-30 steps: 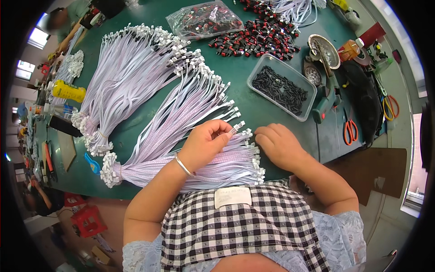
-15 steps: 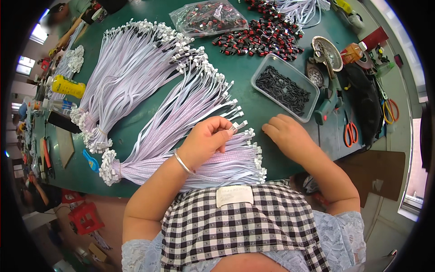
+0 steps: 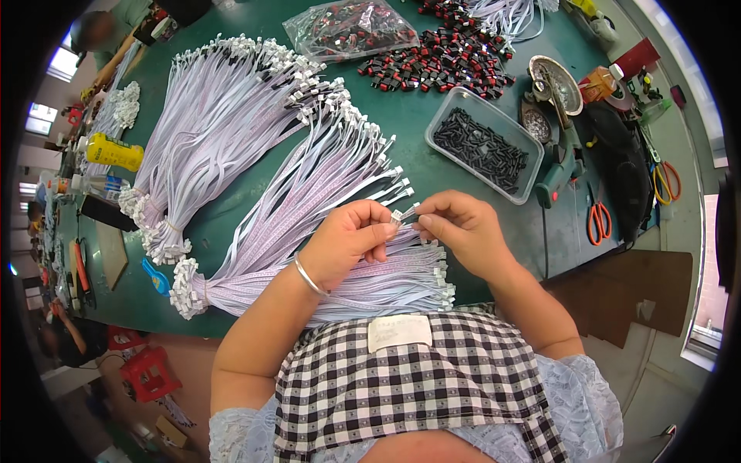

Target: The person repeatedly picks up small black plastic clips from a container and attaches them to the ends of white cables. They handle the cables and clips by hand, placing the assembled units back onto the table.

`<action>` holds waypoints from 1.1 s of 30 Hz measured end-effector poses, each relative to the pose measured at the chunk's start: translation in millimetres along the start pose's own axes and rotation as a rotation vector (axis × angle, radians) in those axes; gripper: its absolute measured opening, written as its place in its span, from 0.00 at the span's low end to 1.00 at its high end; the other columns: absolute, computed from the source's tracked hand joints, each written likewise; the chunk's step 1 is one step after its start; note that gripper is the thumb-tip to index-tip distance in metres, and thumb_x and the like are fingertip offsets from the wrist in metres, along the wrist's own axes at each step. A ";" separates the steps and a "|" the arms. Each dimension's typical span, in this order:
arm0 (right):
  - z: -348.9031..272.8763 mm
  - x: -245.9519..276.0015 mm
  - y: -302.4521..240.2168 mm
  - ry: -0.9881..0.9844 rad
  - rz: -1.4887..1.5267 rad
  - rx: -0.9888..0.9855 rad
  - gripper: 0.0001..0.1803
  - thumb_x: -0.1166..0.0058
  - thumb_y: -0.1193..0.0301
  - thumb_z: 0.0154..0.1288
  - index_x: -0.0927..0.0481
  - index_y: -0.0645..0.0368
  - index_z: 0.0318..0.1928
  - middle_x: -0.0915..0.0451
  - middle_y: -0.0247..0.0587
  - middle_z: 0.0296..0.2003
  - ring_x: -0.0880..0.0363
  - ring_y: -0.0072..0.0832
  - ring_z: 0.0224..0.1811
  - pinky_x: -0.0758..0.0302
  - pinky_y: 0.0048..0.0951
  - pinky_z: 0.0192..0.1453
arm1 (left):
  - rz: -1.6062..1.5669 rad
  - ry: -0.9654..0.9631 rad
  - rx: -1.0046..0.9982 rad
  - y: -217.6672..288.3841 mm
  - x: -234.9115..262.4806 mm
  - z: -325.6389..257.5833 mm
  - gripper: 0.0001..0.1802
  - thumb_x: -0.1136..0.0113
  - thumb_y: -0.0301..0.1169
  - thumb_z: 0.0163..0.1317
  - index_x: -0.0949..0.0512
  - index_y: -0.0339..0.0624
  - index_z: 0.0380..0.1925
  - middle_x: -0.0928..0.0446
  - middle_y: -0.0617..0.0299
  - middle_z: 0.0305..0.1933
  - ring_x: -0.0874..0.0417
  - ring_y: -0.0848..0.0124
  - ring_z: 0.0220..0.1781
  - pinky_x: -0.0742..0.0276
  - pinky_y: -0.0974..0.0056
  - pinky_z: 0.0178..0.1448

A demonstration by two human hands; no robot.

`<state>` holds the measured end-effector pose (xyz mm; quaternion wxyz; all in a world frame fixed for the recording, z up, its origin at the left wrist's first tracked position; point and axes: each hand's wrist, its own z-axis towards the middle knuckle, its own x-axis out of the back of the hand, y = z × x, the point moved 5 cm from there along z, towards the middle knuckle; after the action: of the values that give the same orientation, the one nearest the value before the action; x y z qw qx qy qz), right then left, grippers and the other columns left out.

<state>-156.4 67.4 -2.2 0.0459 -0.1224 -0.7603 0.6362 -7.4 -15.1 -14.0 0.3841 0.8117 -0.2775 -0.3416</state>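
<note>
My left hand [image 3: 347,241], with a silver bangle at the wrist, pinches a cable's white connector [image 3: 397,217] between thumb and forefinger. Close beside it on the right, my right hand [image 3: 465,231] is closed in a pinch at the short wires by that connector. A small dark bit shows at its fingertips, too small to name. Below both hands lies a tied bundle of flat white and pinkish cables [image 3: 255,292], their white connectors fanned out toward the right. A second large bundle of such cables [image 3: 208,123] lies farther off to the left.
A clear plastic tub [image 3: 527,190] of short black tubes stands right of centre. Behind it are a pile of red-and-black parts [image 3: 444,65] and a bag [image 3: 351,31] of them. Orange-handled scissors [image 3: 598,224] and a metal dish [image 3: 567,85] lie right. A yellow bottle [image 3: 114,151] is left.
My right hand has moved left, from apart to right beside the connector, and its fingertips now pinch at the wires. My left hand has stayed nearly in place, holding the connector.
</note>
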 end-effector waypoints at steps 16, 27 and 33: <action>5.0 -3.2 2.3 -0.022 -0.013 0.003 0.06 0.43 0.77 0.59 0.23 0.63 0.36 0.22 0.31 0.29 0.26 0.13 0.31 0.29 0.17 0.34 | 0.038 0.011 0.005 2.2 -3.4 -0.4 0.05 0.43 0.31 0.62 0.26 0.42 0.33 0.28 0.70 0.23 0.29 0.82 0.22 0.35 0.78 0.27; 5.8 -3.4 0.3 -0.046 -0.084 -0.010 0.05 0.43 0.76 0.59 0.23 0.63 0.35 0.23 0.29 0.27 0.28 0.12 0.29 0.30 0.16 0.32 | 0.028 -0.006 0.011 1.5 -3.0 -1.0 0.05 0.43 0.29 0.62 0.24 0.39 0.35 0.27 0.71 0.26 0.29 0.84 0.23 0.32 0.79 0.29; 7.2 -4.6 0.1 -0.053 -0.063 -0.020 0.04 0.44 0.76 0.59 0.23 0.63 0.34 0.23 0.28 0.27 0.28 0.11 0.29 0.30 0.16 0.32 | 0.038 -0.002 0.013 -0.1 -1.7 -0.6 0.05 0.42 0.29 0.61 0.24 0.40 0.35 0.28 0.71 0.26 0.29 0.84 0.24 0.32 0.79 0.29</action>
<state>-153.6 59.5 -3.2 0.0447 -0.0818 -0.7710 0.6299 -8.0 -13.6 -13.2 0.3851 0.8084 -0.2954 -0.3330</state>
